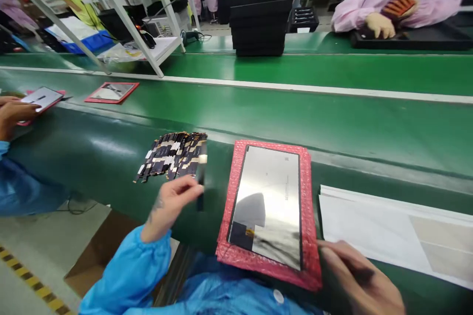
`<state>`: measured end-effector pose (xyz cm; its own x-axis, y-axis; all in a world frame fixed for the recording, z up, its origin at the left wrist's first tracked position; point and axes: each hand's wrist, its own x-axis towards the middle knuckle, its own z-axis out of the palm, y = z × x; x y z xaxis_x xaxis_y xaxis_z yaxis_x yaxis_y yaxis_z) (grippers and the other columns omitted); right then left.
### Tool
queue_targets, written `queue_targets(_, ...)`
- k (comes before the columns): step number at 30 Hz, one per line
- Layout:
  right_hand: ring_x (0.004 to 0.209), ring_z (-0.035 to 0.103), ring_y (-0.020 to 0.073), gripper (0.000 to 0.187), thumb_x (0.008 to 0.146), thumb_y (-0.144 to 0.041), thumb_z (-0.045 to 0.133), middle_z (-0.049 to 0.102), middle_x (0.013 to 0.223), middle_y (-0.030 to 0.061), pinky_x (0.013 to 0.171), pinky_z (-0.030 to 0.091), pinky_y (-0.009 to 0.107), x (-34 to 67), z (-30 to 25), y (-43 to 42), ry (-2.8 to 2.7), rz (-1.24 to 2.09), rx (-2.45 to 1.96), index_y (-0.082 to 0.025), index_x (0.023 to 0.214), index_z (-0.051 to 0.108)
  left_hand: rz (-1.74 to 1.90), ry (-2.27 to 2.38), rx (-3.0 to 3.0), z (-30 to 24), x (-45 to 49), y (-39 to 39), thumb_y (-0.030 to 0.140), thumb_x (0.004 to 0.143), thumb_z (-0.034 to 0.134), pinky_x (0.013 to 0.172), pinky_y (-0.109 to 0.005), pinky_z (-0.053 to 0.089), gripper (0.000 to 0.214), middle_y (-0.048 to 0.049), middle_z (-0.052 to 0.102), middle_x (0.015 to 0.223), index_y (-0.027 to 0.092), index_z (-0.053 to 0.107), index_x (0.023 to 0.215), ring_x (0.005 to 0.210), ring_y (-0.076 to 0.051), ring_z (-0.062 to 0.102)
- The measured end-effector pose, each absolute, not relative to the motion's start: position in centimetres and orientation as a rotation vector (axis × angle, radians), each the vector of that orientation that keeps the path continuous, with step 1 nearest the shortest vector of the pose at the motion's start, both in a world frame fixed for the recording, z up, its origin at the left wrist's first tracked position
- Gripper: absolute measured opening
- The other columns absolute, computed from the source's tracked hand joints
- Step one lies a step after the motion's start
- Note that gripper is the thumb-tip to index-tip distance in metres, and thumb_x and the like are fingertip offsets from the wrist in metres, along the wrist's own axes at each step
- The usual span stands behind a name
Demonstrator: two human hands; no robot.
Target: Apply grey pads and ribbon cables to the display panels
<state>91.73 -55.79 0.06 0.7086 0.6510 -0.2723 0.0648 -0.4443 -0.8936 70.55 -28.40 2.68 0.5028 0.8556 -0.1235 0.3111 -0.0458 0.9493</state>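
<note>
Between the thumb and forefinger of my left hand is a thin dark flex cable, held near its lower end and blurred. Behind that hand lies a spread of many similar flex cables, black with white and gold patches. In front of me a tablet-sized display panel rests silvery side up on a pink bubble-wrap pad, with a dark strip at its lower left corner. My right hand is at the pad's lower right edge, fingers curled and blurred; what they hold, if anything, cannot be made out.
White sheets lie at the right. Another panel on a pink pad sits farther left. A co-worker's hands handle a similar panel at far left. Black trays are stacked across the green bench; another person works opposite. A white shelf frame stands back left.
</note>
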Motion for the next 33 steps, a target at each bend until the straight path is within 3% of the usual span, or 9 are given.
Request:
queue_targets(5,0.064,0.057,0.0198,0.033,0.069,-0.057,0.073,0.063,0.068,-0.0004,0.062,0.048,0.033,90.3,3.2,-49.2,-0.696,1.317,-1.669,-0.025,0.078,0.071,0.357,0.55,1.608,3.5,77.1,-34.5,0.05,0.078,0.07,0.051,-0.022,0.038,0.042,0.0,0.054,0.056,0.014,0.063,0.058,0.055,-0.01,0.047)
queue_targets(10,0.062,0.053,0.0158,0.036,0.068,-0.054,0.075,0.063,0.062,-0.0023,0.062,0.041,0.028,90.6,2.9,-47.5,-0.655,1.363,-1.572,-0.019,0.075,0.065,0.399,0.421,1.708,1.9,78.5,-35.4,0.049,0.088,0.06,0.058,-0.025,0.047,0.038,-0.0046,0.064,0.068,0.015,0.073,0.077,0.063,-0.014,0.058)
queue_targets(13,0.066,0.058,0.0189,0.039,0.076,-0.057,0.067,0.067,0.066,0.0009,0.064,0.044,0.031,91.8,2.0,-48.1,-0.715,1.234,-1.691,-0.019,0.079,0.067,0.657,0.417,2.033,-1.5,77.1,-35.2,0.052,0.092,0.052,0.079,-0.036,0.052,0.041,-0.0106,0.067,0.095,0.019,0.072,0.105,0.09,-0.023,0.062)
queue_targets(17,0.072,0.063,0.0227,0.044,0.08,-0.061,0.06,0.07,0.072,0.0043,0.067,0.049,0.035,93.1,0.4,-48.9,-0.783,1.122,-1.833,-0.018,0.079,0.069,0.726,0.534,2.355,-5.7,75.8,-35.4,0.053,0.08,0.064,0.108,-0.055,0.036,0.061,-0.0153,0.048,0.136,0.022,0.056,0.131,0.13,-0.034,0.04)
queue_targets(19,0.076,0.064,0.0237,0.044,0.083,-0.06,0.057,0.072,0.079,0.0055,0.068,0.05,0.035,93.2,-0.1,-48.9,-0.861,1.103,-1.87,-0.018,0.082,0.07,0.7,0.561,2.348,-6.5,75.9,-35.6,0.047,0.078,0.066,0.108,-0.053,0.037,0.059,-0.0141,0.047,0.137,0.023,0.055,0.131,0.129,-0.034,0.041)
queue_targets(23,0.081,0.065,0.025,0.035,0.089,-0.048,0.049,0.071,0.089,0.0074,0.071,0.051,0.037,93.1,-0.2,-48.4,-1.115,0.871,-2.043,-0.021,0.084,0.07,0.776,0.634,2.232,-5.8,75.9,-35.6,0.031,0.09,0.054,0.1,-0.043,0.046,0.034,-0.0112,0.052,0.129,0.023,0.061,0.122,0.12,-0.026,0.049)
queue_targets(27,0.082,0.066,0.0261,0.029,0.091,-0.035,0.043,0.069,0.096,0.0104,0.068,0.051,0.036,92.7,0.2,-47.9,-1.291,0.552,-2.287,-0.022,0.084,0.068,0.874,0.582,2.308,-4.6,74.2,-36.5,0.02,0.092,0.05,0.107,-0.049,0.041,0.028,-0.009,0.055,0.129,0.025,0.066,0.114,0.126,-0.027,0.045)
queue_targets(30,0.085,0.066,0.0252,0.027,0.093,-0.029,0.042,0.069,0.094,0.0096,0.071,0.052,0.036,92.0,0.7,-47.4,-1.323,0.669,-2.185,-0.02,0.088,0.067,0.854,0.416,2.391,-4.7,72.6,-37.7,0.019,0.089,0.051,0.112,-0.058,0.033,0.031,-0.0083,0.058,0.13,0.026,0.067,0.115,0.129,-0.028,0.044)
queue_targets(33,0.087,0.066,0.0238,0.021,0.092,-0.029,0.048,0.07,0.095,0.0068,0.076,0.052,0.035,91.0,1.4,-46.7,-1.274,0.892,-1.983,-0.02,0.092,0.068,0.834,0.399,2.396,-5.2,71.9,-38.7,0.017,0.09,0.052,0.112,-0.057,0.035,0.03,-0.0079,0.062,0.125,0.025,0.067,0.115,0.127,-0.027,0.046)
